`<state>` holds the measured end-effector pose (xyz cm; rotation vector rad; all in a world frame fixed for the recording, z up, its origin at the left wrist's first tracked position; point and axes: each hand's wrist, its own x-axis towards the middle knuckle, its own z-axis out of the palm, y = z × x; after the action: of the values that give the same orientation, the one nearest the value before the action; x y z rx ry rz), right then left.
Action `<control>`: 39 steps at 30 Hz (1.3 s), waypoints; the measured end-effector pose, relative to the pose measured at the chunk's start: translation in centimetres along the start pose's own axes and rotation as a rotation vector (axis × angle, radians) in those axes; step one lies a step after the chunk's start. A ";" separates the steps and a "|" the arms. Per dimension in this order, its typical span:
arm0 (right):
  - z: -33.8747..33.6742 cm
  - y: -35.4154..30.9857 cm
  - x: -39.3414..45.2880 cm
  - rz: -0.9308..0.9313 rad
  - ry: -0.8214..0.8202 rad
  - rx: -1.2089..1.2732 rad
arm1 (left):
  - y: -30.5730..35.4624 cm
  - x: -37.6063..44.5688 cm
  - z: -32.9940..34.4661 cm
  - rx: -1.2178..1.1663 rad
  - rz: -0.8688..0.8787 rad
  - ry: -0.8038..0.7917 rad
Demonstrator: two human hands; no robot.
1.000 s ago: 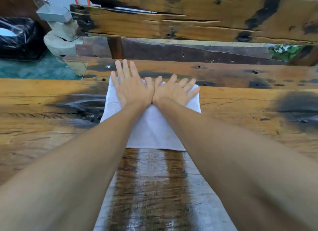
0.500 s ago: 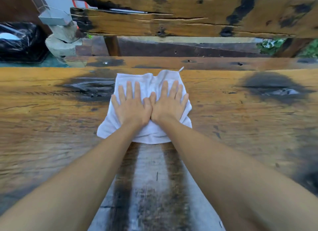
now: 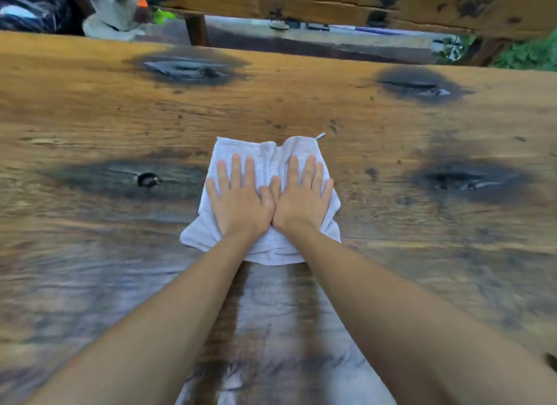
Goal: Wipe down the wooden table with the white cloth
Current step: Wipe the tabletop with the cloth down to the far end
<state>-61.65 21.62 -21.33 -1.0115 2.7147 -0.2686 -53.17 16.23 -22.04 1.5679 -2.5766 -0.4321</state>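
A white cloth [image 3: 266, 160] lies bunched on the wooden table [image 3: 301, 109], near the middle of the view. My left hand [image 3: 239, 201] and my right hand [image 3: 303, 198] press flat on top of it, side by side, thumbs touching, fingers spread and pointing away from me. The cloth's far edge and near edge stick out past the hands. A wet, shiny streak on the wood runs from the cloth back toward me between my forearms.
Dark burnt-looking knots mark the planks left [image 3: 144, 178], right [image 3: 464, 180] and farther back [image 3: 190, 68]. Beyond the far edge stands a wooden bench back [image 3: 331, 3]. A black bag [image 3: 33, 9] and pale stones [image 3: 111, 15] sit at the far left.
Both hands have slid the cloth toward me, away from the table's far edge, and the cloth has bunched up. More table now shows beyond it.
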 end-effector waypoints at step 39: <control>0.0 9.5 -11.5 0.391 0.209 0.050 | 7.0 -14.3 1.9 -0.032 -0.103 0.031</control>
<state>-59.05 36.31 -21.99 -0.4431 2.9984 -0.3856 -52.94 32.22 -20.89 1.6879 -2.4616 -0.4519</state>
